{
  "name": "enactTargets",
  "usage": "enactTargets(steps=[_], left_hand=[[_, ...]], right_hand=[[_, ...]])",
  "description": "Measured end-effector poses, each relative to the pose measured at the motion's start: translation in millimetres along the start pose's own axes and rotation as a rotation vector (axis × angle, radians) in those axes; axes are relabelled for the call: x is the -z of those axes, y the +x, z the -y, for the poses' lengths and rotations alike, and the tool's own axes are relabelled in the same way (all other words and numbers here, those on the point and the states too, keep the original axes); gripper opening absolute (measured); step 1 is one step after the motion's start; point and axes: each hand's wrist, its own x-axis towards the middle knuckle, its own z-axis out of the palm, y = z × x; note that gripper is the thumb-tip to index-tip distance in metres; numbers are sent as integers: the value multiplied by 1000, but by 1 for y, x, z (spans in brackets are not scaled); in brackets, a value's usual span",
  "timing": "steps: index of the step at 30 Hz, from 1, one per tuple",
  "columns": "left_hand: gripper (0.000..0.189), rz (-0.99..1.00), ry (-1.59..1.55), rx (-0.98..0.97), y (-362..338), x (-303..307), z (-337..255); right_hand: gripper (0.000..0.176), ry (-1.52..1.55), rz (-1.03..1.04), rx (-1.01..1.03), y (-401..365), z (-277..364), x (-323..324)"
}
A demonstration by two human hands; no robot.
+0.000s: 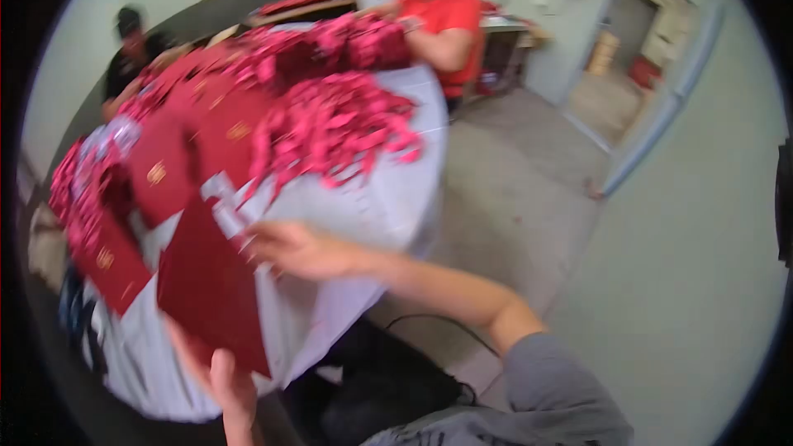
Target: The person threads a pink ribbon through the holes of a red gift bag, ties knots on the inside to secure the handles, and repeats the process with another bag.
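My left hand [234, 388] grips the lower edge of a flat dark red folder-like piece [213, 289], thumb on the near side. The piece stands tilted over the near edge of the table, its facing side plain. My right hand [293, 249] is at its upper right edge, fingers bent toward it and smeared by motion. A pale strip [223, 198] shows just beyond the right fingertips; I cannot tell whether they hold it. Similar dark red pieces with gold emblems [161, 169] lie just behind.
A heap of pink-red ribbons [343, 128] spreads over the white-covered table [401, 198]. More ribbons and red pieces [103, 239] lie at the left edge. A person in a red shirt [450, 21] and a person in black [132, 54] work across the table. A doorway [624, 49] stands at right.
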Motion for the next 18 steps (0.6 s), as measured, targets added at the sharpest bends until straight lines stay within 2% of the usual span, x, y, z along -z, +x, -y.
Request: enactTargets(steps=[1,2,4,5,7,8,9,10,11,12,13,14,15,17,18], left_hand=[[90,-37,-14,-21,-6,6,14],[80,54,-89,-60,-7,8,16],[85,97,-88,124,-5,35,13],[80,129,-117,183,-3,40,6],[61,185,-203,96,-2,33,1],[57,86,-184,100,-3,33,5],[57,88,-188,100,-3,46,22],[52,83,-11,-143,-3,72,50],[53,74,168,-386,0,72,53],[53,69,165,-385,-4,74,52],[55,76,-46,-143,-3,46,24],[60,83,-256,100,-2,32,8],[60,79,-258,100,0,35,12],[73,-153,-157,153,7,48,22],[77,-87,-6,-68,16,28,1]], right_hand=[[34,36,-10,2,-1,5,-7],[28,-81,-57,5,-6,13,-10],[24,-312,-147,364,11,-16,5],[23,-157,-136,333,10,-4,6],[27,-73,-35,265,4,15,8],[33,-111,-8,363,10,6,6],[33,-115,-11,362,9,5,3],[36,-166,-37,296,8,7,-2],[39,-216,-61,229,7,6,-7],[44,-183,-114,304,13,-8,-10],[44,-186,-109,301,13,-8,-10],[44,-2,-28,226,13,-5,-9],[44,182,51,149,15,-3,-6],[39,79,-14,265,21,4,1],[34,-112,-108,372,18,24,7]])
